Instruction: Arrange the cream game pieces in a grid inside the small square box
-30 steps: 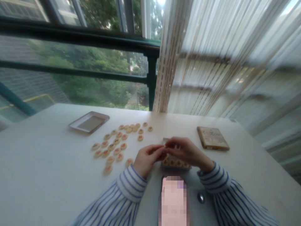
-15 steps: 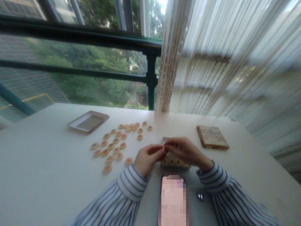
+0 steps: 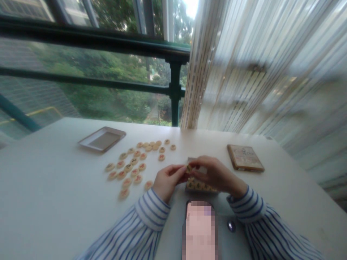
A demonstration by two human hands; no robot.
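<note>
Above a small tray, a round wooden Chinese chess piece with a dark character on its face is pinched at the fingertips of my left hand. From the other side, the thumb and index finger of my right hand close around the same piece. The tray below holds rows of chess pieces, and my right hand covers much of it. To the left lie several loose pieces with red or dark characters, and a few pale ones show no marks.
A shallow rectangular lid or tray lies at the back left of the white table. A tan box rests on the right. In front of me are a phone and a small shiny oval object. A railing and string curtain stand behind.
My right fingers have parted a little and shifted slightly, so the face of the held piece now shows between my hands. The loose pieces have stayed put.
</note>
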